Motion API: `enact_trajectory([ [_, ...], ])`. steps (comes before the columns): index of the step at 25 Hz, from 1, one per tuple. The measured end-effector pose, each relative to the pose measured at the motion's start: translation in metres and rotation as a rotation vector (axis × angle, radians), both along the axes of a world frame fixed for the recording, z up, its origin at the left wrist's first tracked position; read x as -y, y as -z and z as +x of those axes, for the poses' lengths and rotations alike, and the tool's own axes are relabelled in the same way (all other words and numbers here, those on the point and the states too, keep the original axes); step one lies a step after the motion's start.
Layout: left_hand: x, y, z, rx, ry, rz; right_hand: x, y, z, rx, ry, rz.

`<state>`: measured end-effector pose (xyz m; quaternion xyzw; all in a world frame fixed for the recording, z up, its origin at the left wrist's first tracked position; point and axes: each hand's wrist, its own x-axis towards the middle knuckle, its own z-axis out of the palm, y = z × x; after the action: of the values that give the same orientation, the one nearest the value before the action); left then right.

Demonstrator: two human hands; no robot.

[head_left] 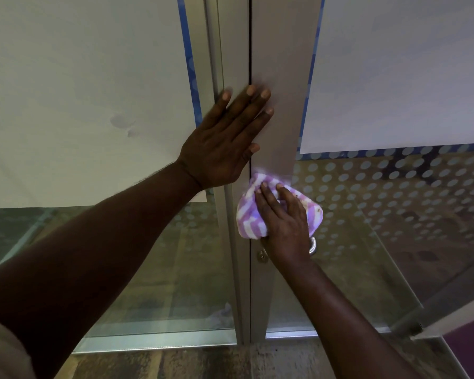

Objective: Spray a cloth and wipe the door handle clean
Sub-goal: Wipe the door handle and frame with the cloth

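Note:
A purple-and-white striped cloth is bunched under my right hand, which presses it flat against the grey metal door frame just above the handle. Only a curved silver end of the door handle shows past my wrist; the rest is hidden by the hand. A small round keyhole sits left of it. My left hand lies flat, fingers spread, across the gap between the door and the left frame, higher up. No spray bottle is in view.
White paper sheets edged with blue tape cover the upper glass on both sides. The lower glass on the right carries a dotted frosted pattern. A metal threshold and wood-look floor run along the bottom.

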<state>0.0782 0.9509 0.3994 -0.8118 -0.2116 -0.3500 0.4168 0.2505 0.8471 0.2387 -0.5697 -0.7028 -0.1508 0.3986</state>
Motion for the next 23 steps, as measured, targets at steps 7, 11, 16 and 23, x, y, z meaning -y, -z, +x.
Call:
enact_trajectory([
  [7,0.0,-0.001,0.0,-0.009,-0.001,0.007,0.022,0.048,0.0,0.043,-0.018,-0.187],
  [11,-0.001,0.0,0.001,-0.011,-0.003,0.009,0.029,0.066,-0.003,0.123,-0.01,-0.389],
  [16,-0.002,0.0,0.0,-0.008,-0.001,0.005,0.029,0.059,-0.007,0.212,0.017,-0.431],
  [23,0.001,-0.002,-0.002,-0.013,-0.002,0.005,0.039,0.063,0.02,0.189,-0.037,-0.418],
])
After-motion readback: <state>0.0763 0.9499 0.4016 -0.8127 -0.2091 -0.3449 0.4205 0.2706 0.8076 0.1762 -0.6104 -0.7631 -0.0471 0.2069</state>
